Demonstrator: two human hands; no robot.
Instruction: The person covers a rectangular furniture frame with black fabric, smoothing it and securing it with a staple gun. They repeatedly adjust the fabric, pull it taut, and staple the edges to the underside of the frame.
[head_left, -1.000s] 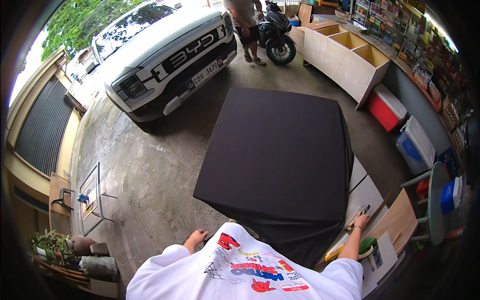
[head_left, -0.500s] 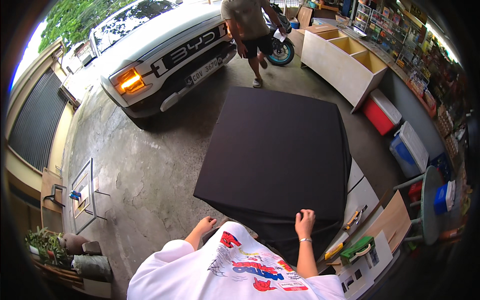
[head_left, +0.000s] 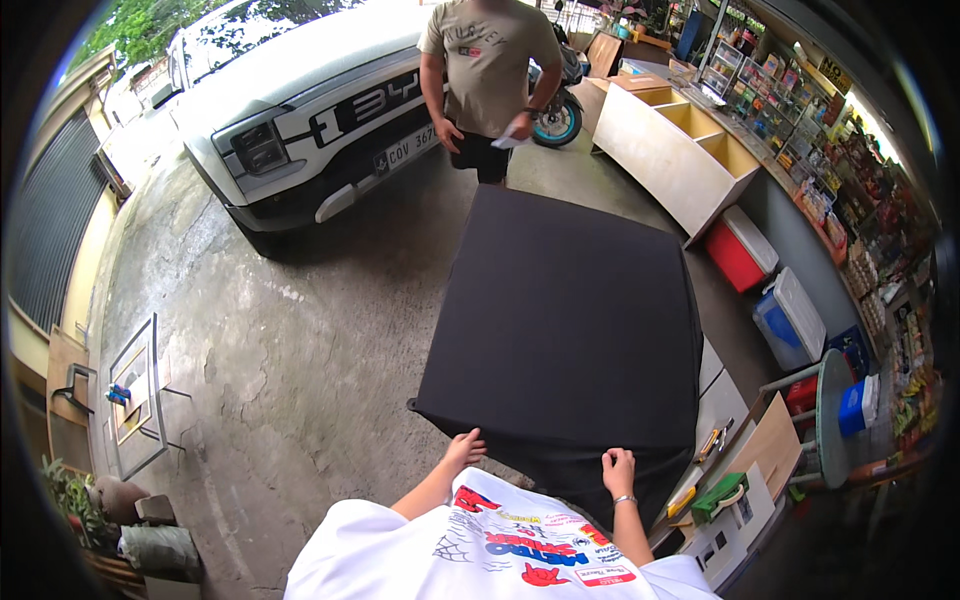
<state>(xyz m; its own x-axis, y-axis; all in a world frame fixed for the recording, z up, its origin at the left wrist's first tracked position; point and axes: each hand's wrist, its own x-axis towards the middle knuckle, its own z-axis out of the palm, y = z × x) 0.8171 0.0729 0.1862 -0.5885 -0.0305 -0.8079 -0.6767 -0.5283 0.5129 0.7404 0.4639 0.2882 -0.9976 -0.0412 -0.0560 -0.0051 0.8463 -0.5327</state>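
The left hand [head_left: 465, 447] lies flat, fingers spread, on the near edge of the black cloth-covered table [head_left: 570, 320] in the lower middle of the frame. The right hand [head_left: 618, 472] rests a little to its right on the same near edge, fingers loosely curled over the cloth, holding nothing else. The table fills the centre of the frame. Beyond its far edge, at upper centre, stands a person in a tan shirt [head_left: 490, 70]; a white car [head_left: 300, 110] sits upper left.
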